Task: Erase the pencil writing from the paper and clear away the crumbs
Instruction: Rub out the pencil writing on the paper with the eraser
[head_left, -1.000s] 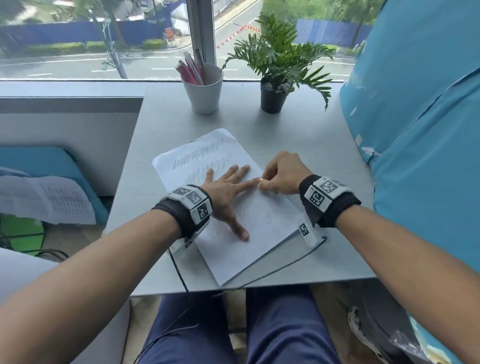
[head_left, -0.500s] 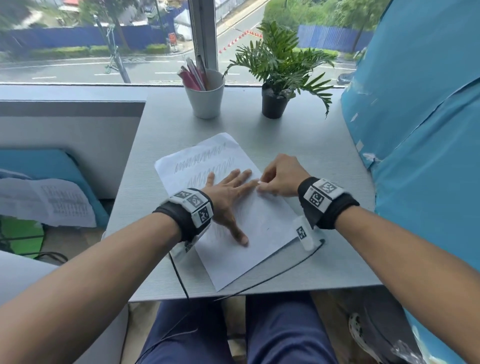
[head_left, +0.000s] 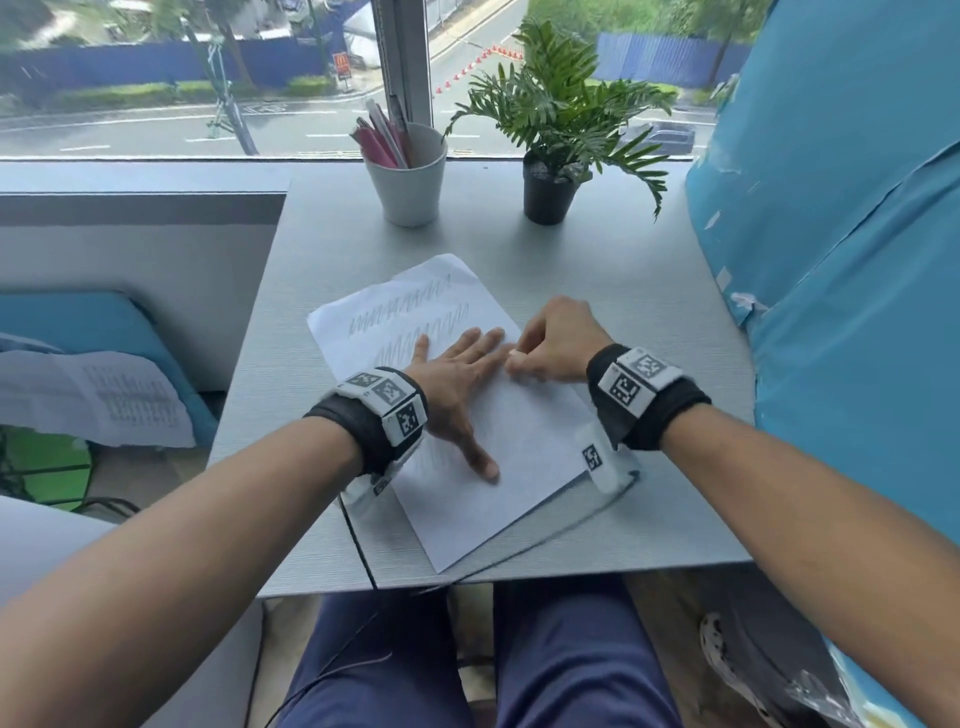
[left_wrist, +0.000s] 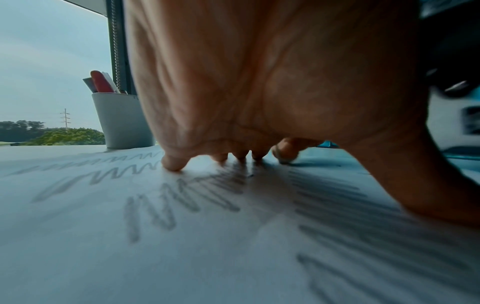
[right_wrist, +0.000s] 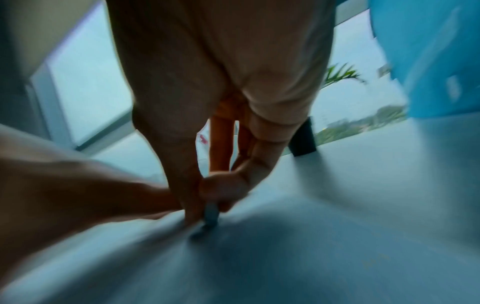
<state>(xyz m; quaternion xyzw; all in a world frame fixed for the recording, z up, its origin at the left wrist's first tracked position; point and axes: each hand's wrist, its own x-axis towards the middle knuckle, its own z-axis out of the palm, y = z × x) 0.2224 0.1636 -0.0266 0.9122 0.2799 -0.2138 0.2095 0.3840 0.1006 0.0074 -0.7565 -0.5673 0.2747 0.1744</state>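
Only zigzag scribbles (no legible words) mark the paper.

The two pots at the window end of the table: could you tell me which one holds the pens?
The white cup, left of the black plant pot; pink and white pens stick out of it, while the black one holds a green plant.

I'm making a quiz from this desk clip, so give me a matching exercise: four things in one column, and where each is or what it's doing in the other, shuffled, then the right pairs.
Column one:
1. left hand
2. right hand
3. white cup
4. potted plant

Column two:
A. far edge of the table, right of the cup
B. pinches the eraser against the paper
C. holds pens by the window
D. lies flat, fingers spread, on the paper

Pairs: 1-D, 2-B, 3-C, 4-A
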